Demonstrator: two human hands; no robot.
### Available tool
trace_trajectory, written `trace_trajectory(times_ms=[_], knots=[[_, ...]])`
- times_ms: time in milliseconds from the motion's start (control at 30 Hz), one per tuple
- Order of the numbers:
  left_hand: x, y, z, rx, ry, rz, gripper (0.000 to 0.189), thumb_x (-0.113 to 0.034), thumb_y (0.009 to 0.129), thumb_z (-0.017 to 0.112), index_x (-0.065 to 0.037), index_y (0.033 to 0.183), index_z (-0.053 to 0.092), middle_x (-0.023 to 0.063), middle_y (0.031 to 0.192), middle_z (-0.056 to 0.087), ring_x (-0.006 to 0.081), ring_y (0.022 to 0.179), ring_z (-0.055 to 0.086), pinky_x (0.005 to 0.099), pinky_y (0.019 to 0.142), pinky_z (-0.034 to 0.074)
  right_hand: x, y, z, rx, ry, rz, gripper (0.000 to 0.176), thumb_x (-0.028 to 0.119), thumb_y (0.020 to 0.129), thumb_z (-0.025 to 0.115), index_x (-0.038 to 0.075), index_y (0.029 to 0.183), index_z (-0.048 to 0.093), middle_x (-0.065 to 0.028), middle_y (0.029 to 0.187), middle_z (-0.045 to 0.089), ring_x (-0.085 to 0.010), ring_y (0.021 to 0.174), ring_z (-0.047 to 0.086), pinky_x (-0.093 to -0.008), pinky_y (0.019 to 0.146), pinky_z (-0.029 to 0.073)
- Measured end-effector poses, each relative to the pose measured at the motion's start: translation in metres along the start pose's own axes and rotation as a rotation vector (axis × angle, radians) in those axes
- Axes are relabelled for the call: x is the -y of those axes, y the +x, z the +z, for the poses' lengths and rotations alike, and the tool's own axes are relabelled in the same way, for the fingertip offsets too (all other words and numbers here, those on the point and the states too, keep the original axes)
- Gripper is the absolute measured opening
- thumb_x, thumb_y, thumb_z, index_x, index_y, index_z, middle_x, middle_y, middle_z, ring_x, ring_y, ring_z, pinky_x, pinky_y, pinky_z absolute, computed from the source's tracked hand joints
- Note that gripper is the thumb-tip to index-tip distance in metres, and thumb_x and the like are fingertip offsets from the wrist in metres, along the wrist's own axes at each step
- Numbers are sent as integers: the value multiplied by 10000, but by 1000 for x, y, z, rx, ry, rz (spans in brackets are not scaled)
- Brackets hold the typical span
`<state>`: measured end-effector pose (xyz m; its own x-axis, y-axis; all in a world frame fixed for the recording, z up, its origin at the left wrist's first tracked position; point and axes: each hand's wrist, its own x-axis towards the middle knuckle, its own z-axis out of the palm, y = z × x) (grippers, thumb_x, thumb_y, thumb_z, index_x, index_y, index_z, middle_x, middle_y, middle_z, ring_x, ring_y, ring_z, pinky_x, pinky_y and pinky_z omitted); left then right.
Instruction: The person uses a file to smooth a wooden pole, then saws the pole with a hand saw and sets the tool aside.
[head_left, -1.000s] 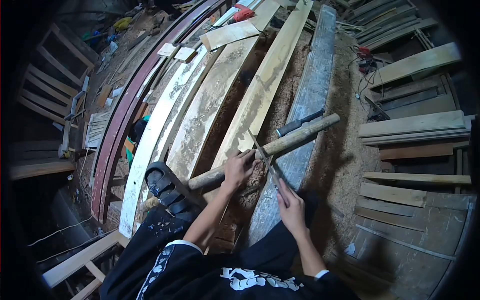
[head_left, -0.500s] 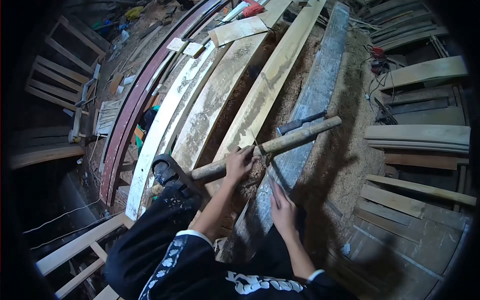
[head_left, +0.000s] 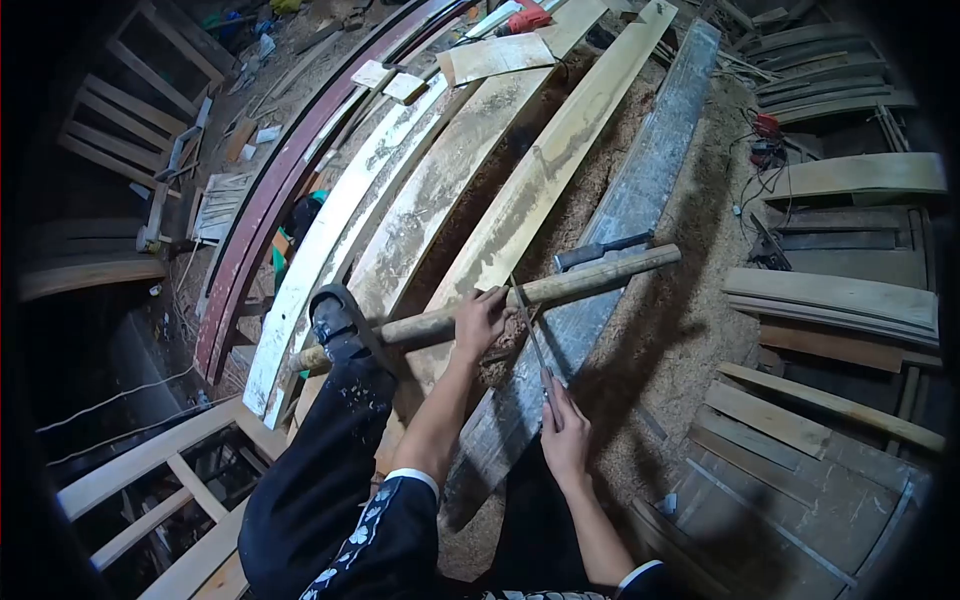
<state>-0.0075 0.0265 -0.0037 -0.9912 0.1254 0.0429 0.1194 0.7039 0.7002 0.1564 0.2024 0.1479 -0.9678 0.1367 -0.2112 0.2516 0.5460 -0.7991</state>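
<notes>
A: Where does the pole [head_left: 600, 275] lie?

B: Slantwise over the pale board [head_left: 525, 205] and the grey board [head_left: 648, 175]. A sandalled foot [head_left: 338, 325] is planted over its left stretch.

A: And the hands?

B: The left hand [head_left: 478, 322] is on the pole, fingers drawn together and clamped on it, just beside the saw [head_left: 533, 335]. The right hand [head_left: 566, 425], on the near side of the pole, has its fingers wrapped round the saw's handle. The teeth are too small to make out.

A: How would you make that cut cleanly?

B: Long, light strokes along one line — blade square to the pole, wrist in line with the forearm. Foot and left hand should bear down together, or the pole could roll.

A: Any worry?

B: Those left fingers look too near the blade — I'd slide them along the pole towards the foot.
</notes>
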Motion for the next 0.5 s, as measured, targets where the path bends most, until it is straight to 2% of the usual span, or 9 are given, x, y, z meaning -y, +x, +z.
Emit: trace_trajectory(times_ms=[133, 200, 267, 333, 500], knots=[[-3, -4, -1, -10, 11, 21, 501, -418, 859, 777, -96, 1241, 748, 129, 1224, 741, 375, 1016, 654, 484, 896, 533, 4, -7, 2, -14, 8, 9, 468, 4, 966, 633, -1, 1431, 580, -266, 1353, 652, -406, 1252, 648, -438, 1025, 531], [-2, -3, -2, 33, -10, -22, 518, -419, 850, 793, -88, 1246, 745, 135, 1220, 743, 375, 1036, 654, 473, 928, 531, 11, -5, 3, -24, 58, 10, 468, -2, 964, 628, -9, 1430, 577, -262, 1359, 650, -406, 1254, 647, -433, 1031, 529], [-3, -2, 4, -19, -20, -30, 510, -412, 863, 780, -82, 1250, 741, 135, 1218, 742, 380, 1038, 653, 471, 940, 531, 23, 1, 7, -26, 60, -1, 469, -4, 969, 611, 18, 1437, 575, -245, 1386, 636, -427, 1256, 628, -442, 1011, 537], [1, -1, 4, 16, -35, -45, 504, -403, 874, 770, -79, 1258, 735, 135, 1241, 734, 392, 1049, 648, 473, 946, 527, 21, -3, 14, -41, -49, 33, 454, -13, 981, 590, 6, 1434, 574, -242, 1393, 631, -426, 1265, 621, -442, 1013, 536], [-1, 1, -5, 90, -42, -50, 485, -344, 887, 761, -75, 1288, 717, 144, 1269, 722, 403, 1133, 646, 475, 985, 518, 31, 3, -8, 15, -26, 29, 459, 13, 974, 613, -22, 1431, 575, -272, 1365, 640, -430, 1226, 652, -459, 1009, 533]])
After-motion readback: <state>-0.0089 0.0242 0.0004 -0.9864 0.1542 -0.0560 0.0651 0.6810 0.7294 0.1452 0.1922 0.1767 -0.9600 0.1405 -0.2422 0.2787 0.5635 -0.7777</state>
